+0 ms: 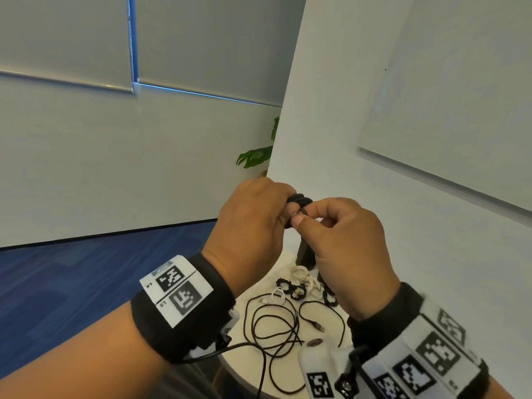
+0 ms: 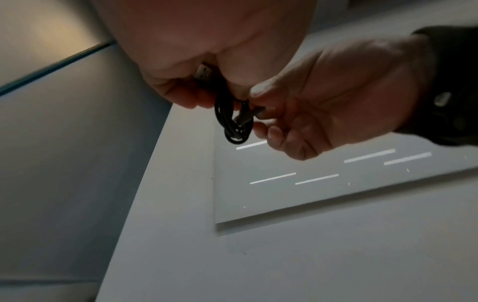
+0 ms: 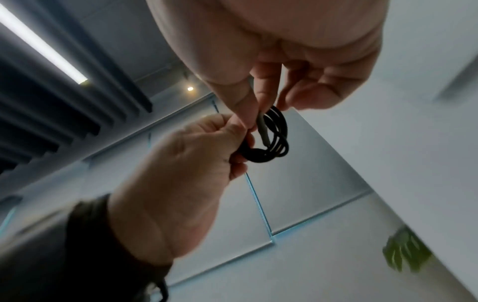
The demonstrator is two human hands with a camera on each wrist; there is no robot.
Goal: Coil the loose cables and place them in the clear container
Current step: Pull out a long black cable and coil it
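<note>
A small coil of black cable (image 1: 300, 200) (image 2: 234, 122) (image 3: 269, 143) is held up in the air between both hands, above the table. My left hand (image 1: 253, 214) (image 3: 196, 151) grips one side of the coil with curled fingers. My right hand (image 1: 342, 226) (image 2: 305, 114) pinches the cable's grey plug end (image 2: 248, 116) (image 3: 262, 130) between thumb and forefinger against the coil. A USB plug (image 2: 203, 72) sticks out of my left fist. Loose black cables (image 1: 273, 326) lie spread on the white round table (image 1: 322, 338). The clear container is hidden from all views.
Several small coiled black and white cables (image 1: 302, 283) lie at the table's far side beside a dark object (image 1: 305, 253). A white wall panel (image 1: 431, 110) stands close on the right. A green plant (image 1: 256, 155) and blue carpet (image 1: 86, 269) lie beyond.
</note>
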